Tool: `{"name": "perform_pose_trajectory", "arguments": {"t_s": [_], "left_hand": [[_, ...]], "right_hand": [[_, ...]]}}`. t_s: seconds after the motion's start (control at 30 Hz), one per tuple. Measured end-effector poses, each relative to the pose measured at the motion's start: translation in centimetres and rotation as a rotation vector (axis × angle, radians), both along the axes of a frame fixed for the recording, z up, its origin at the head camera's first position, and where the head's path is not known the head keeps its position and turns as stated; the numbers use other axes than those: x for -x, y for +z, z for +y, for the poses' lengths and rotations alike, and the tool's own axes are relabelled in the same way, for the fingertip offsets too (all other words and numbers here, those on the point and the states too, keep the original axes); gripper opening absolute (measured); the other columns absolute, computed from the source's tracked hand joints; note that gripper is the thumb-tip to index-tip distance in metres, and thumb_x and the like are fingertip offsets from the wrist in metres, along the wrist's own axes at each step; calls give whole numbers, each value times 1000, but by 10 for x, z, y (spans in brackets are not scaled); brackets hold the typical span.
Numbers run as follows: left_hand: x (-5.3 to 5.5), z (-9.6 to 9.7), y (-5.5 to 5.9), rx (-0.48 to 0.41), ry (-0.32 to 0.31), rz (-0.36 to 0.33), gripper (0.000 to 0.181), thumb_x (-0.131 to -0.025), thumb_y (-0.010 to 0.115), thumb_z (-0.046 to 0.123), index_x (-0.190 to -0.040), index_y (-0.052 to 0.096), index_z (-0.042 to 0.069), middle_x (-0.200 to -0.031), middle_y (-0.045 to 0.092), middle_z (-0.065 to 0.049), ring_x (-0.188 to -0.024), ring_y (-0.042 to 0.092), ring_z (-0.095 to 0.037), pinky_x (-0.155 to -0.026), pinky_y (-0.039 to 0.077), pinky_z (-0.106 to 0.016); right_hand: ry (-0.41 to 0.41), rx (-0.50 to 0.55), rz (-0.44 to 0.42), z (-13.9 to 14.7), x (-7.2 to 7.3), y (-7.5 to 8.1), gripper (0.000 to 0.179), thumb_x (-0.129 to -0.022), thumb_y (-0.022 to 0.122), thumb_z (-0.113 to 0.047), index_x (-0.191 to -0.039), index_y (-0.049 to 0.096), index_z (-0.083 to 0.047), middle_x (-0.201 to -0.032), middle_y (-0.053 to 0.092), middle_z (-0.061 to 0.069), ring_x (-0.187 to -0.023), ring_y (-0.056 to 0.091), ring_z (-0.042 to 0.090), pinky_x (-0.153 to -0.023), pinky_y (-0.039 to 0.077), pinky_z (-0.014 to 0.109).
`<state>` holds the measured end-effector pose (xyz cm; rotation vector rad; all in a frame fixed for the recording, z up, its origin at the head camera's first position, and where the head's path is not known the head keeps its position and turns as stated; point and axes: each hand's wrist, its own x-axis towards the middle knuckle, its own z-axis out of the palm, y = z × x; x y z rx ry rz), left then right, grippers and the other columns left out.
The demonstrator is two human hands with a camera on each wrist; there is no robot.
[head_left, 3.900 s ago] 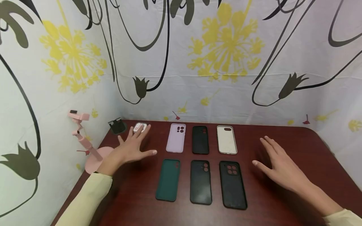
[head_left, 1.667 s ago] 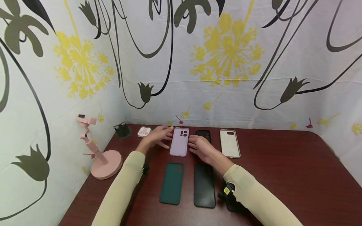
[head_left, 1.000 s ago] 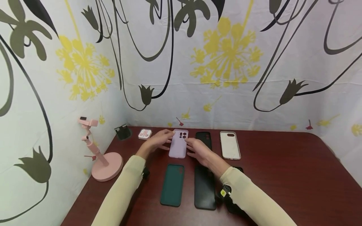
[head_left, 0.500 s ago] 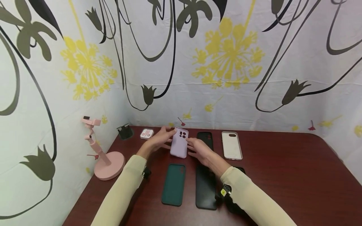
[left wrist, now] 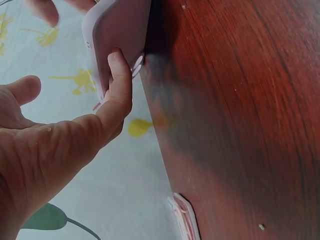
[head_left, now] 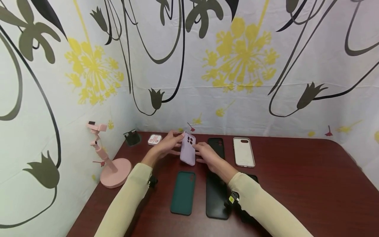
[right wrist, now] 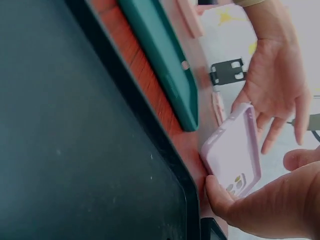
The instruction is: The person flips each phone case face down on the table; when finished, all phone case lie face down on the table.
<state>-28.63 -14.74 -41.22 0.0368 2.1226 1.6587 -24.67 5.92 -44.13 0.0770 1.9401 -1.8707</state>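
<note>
A lilac phone case (head_left: 187, 152) is tilted up off the dark red table, its camera cutouts toward the far end. My left hand (head_left: 165, 145) holds its left edge; in the left wrist view a bent finger (left wrist: 120, 75) lies against the case's underside. From the other side my right hand (head_left: 208, 156) grips the right edge, and in the right wrist view its thumb (right wrist: 218, 197) touches the rim near the cutouts. Some fingers of both hands stand off the case. Beside my right hand lies a black phone case (head_left: 217, 144), partly covered by it.
Nearer are a green phone case (head_left: 182, 194), a larger black case (head_left: 216, 202) and another dark case (head_left: 248, 214) under my right sleeve. A cream case (head_left: 243, 152) lies right. A pink stand (head_left: 115, 172), black bracket (head_left: 132, 137) and boxed earphones (head_left: 155, 139) are left.
Both hands have come in from the sides to the lilac case and taken hold of its edges. The case has risen from lying flat and tilts more than half a second ago.
</note>
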Motion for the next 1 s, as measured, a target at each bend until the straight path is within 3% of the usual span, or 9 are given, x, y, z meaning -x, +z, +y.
{"name": "perform_pose_trajectory", "arguments": {"t_s": [0.13,0.3,0.63,0.8,1.0], "left_hand": [[-1,1,2,-19,-6,-6,76,-112,50,43,-165,10,6,-159,43,-25,-146,50,-43,-101,63,-54],[-1,3,3,-35,-6,-15,75,-111,51,45,-164,12,8,-160,41,-23,-147,50,-42,-99,64,-52],[-2,9,5,-65,-27,0,77,-112,50,43,-166,9,6,-166,35,-23,-149,46,-44,-99,64,-53],[-4,12,8,-78,-32,-10,73,-111,52,44,-164,14,11,-166,36,-21,-150,46,-42,-105,60,-58],[-5,14,6,-87,-39,3,66,-112,51,43,-160,19,11,-163,38,-22,-146,51,-41,-102,62,-57]], "right_hand": [[-49,-82,28,-6,4,-1,70,-109,54,-34,-164,28,0,-162,44,23,-147,49,38,-118,51,53],[-65,-84,24,-8,4,-3,67,-109,54,-34,-163,29,-1,-161,45,23,-147,49,38,-118,51,53],[-52,-99,32,-7,6,-3,80,-105,61,-45,-163,29,-1,-161,46,21,-145,52,37,-117,52,53],[-50,-108,44,-8,5,-3,84,-104,64,-48,-164,28,-1,-156,51,20,-141,56,36,-116,53,54],[-34,-118,72,-7,5,-1,86,-102,67,-48,-165,27,-5,-158,50,20,-137,60,35,-112,56,53]]}}
